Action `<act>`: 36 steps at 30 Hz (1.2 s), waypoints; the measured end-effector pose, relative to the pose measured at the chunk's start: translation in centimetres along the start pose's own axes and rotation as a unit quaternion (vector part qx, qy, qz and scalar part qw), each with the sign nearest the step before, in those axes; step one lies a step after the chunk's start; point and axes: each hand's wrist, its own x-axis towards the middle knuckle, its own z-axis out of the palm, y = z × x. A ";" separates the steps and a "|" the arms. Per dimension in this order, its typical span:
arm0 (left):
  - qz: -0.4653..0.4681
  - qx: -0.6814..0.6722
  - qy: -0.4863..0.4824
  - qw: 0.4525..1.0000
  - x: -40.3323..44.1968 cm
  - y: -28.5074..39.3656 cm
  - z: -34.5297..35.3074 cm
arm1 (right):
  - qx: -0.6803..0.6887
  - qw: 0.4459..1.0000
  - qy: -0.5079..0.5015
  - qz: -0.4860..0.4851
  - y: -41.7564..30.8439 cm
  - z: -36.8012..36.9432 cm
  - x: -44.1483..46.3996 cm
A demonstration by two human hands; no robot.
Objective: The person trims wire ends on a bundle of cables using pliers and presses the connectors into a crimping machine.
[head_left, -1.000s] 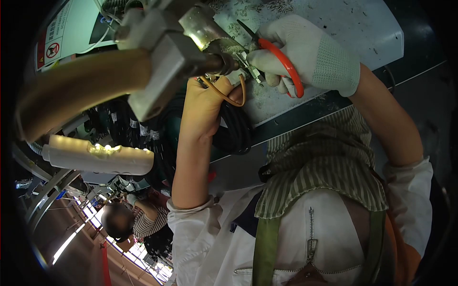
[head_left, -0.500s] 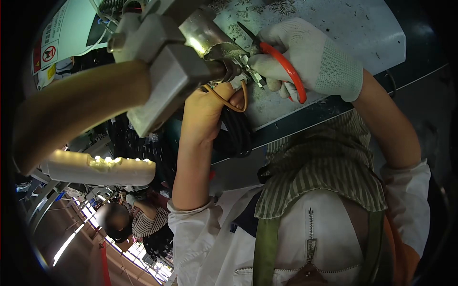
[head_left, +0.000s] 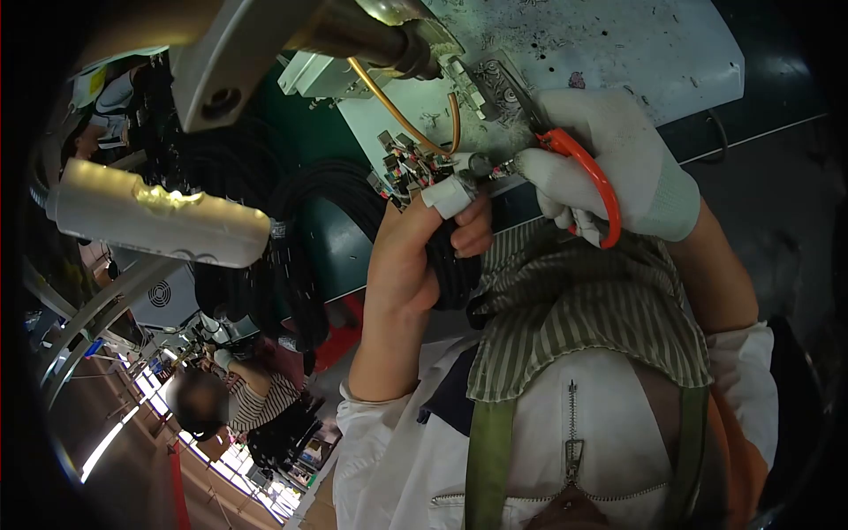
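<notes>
Close to the near edge of the bench, holds a bundle of thin black cables (head_left: pixel 457 276) in the bare left hand (head_left: pixel 428 231), with fingers folded in and a wrap of plain white tape (head_left: pixel 449 196) around one digit. Between the two hands, presents a stubby black cable end with a silvery metal tip (head_left: pixel 481 166), reaching toward the gloved fingertips; cannot tell whether pinched there or merely touching. With the white-gloved right hand (head_left: pixel 605 150), curled partly closed, carries red-looped, dark-bladed snips (head_left: pixel 599 174), angled away past the fingers. On that glove, shows greyed fingertips and a pale greenish knitted cuff (head_left: pixel 673 208) at the wrist.

Well left of the left hand, marks along the underside of a rounded off-white lamp housing (head_left: pixel 194 231), too small and blurred to read.

Just beyond the left hand, small metal connectors with coloured wires (head_left: pixel 406 168) in a loose cluster, beside a curved yellow-brown tube (head_left: pixel 371 88). Ahead of both hands, a blocky silvery metal fixture (head_left: pixel 473 93) near a dark cylindrical metal nozzle (head_left: pixel 415 53), over a smooth pale grey sheet (head_left: pixel 654 53) strewn with tiny dark scraps.
</notes>
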 end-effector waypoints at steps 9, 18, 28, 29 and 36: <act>0.024 0.073 -0.004 0.997 -2.0 -0.7 0.2 | 0.056 0.996 0.007 0.066 -0.2 1.4 -1.7; 0.103 0.194 0.064 0.974 -2.1 -0.8 1.6 | 0.070 0.996 0.025 0.045 -0.3 1.3 -2.8; 0.199 0.213 0.096 0.952 -2.3 -0.4 0.6 | 0.020 0.976 0.198 0.088 2.8 0.5 -8.1; 0.209 0.107 0.065 0.970 -2.3 -0.4 0.4 | -0.012 0.974 0.197 0.111 4.6 0.1 -8.7; 0.159 -0.001 0.017 0.987 -1.8 -1.5 -0.6 | -0.480 0.828 0.119 -0.264 2.8 5.6 -7.0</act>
